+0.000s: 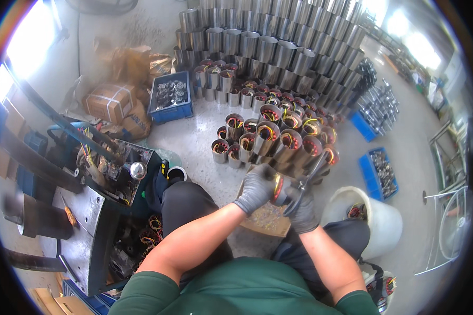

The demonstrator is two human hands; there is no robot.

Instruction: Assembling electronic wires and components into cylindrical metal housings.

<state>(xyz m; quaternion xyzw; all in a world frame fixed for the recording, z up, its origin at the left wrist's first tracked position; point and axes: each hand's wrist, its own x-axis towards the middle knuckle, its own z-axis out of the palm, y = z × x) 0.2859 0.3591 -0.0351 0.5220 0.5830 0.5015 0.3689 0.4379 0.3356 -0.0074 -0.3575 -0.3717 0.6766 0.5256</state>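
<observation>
My left hand (257,188), in a grey glove, is closed around a small motor stator (278,187) with red and yellow windings at its end. My right hand (303,214), gloved the same way, grips a pair of dark-handled scissors (295,198), whose blades point up and to the right. Both hands meet above my lap, the scissors close beside the stator. Some motion blur hides the fingertips. Below them on the floor lies a flat piece of cardboard (268,220) strewn with small scraps. Just beyond stand several metal cylinders (289,147) with coloured wires inside.
Tall stacks of bare metal cylinders (247,44) rise behind. Blue crates of metal parts stand left (186,111) and right (368,173). A white bucket (391,226) is by my right knee. At left is a machine with a metal table (84,231) and a lever ending in a ball knob (138,170).
</observation>
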